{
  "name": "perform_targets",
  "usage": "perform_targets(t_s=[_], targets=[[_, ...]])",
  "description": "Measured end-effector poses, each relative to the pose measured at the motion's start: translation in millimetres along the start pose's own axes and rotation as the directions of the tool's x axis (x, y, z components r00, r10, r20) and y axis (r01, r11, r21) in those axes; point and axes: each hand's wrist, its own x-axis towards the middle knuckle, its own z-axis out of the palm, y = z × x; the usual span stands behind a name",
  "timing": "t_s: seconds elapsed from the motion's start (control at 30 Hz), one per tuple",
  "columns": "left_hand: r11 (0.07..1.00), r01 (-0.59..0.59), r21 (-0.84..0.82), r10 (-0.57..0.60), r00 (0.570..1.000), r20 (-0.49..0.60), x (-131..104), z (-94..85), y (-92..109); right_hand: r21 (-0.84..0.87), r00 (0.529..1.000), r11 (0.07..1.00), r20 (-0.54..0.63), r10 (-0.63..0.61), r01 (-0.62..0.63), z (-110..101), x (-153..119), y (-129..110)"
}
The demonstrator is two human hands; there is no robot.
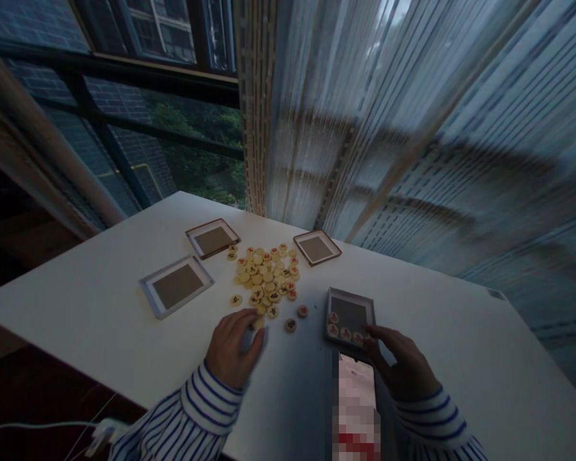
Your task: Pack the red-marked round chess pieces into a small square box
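Striped sleeves [211, 410] come in from the bottom of the view, their wearer's bare hands reaching over a white table [91, 301] beside a window and a string curtain [307, 128].

From the left: a grey-rimmed tray [177, 287] sits toward the table's left side, its brown base showing. Beyond it, nearer the far left corner, is a dark-rimmed tray [214, 241]. The left hand [228, 352] is at the near side of a loose heap of pale round discs [267, 278], some marked in red or black. Its fingers curve, the thumb parted from them, around a disc [258, 323]; contact is hard to tell.

Two single discs, a black-marked one [290, 325] and a red-marked one [303, 311], lie just right of the heap. Behind them, by the table's far edge, is a third tray [317, 248].

Right of centre, a fourth tray [349, 308] holds a few red-marked discs [345, 334] along its near and left walls. A phone [358, 371], partly pixelated, lies just on its near side. The right hand [406, 365] has its fingertips at the tray's near right corner; whether they grip anything cannot be told.

Progress looks early: a handful of discs are boxed, dozens loose.
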Motion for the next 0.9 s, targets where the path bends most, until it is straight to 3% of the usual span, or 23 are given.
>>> perform_targets(t_s=[0.17,0.33,0.5,0.6,0.73,0.9], targets=[[0.999,0.051,0.006,-0.051,0.998,-0.022,10,-6.6,-11,0.012,0.997,1.0,0.074,-0.029,0.028,-1,6,-3],[0.996,0.09,0.001,-0.09,0.996,-0.027,36,-12.3,-23,0.044,0.983,0.998,0.175,-0.062,0.055,3,17,-6],[0.991,0.128,-0.03,-0.129,0.991,-0.024,57,-2.9,-34,0.065,0.957,0.995,0.273,-0.094,0.08,12,33,-14],[0.992,0.125,-0.006,-0.125,0.992,-0.034,52,7.1,-43,0.093,0.946,0.991,0.303,-0.116,0.092,18,43,-19],[0.993,0.118,-0.012,-0.118,0.992,0.033,36,15.2,-52,0.095,0.926,0.991,0.355,-0.126,0.098,28,57,-24],[0.992,0.125,-0.014,-0.123,0.988,0.097,28,16.1,-56,0.042,0.866,0.996,0.492,-0.09,0.08,38,77,-34]])
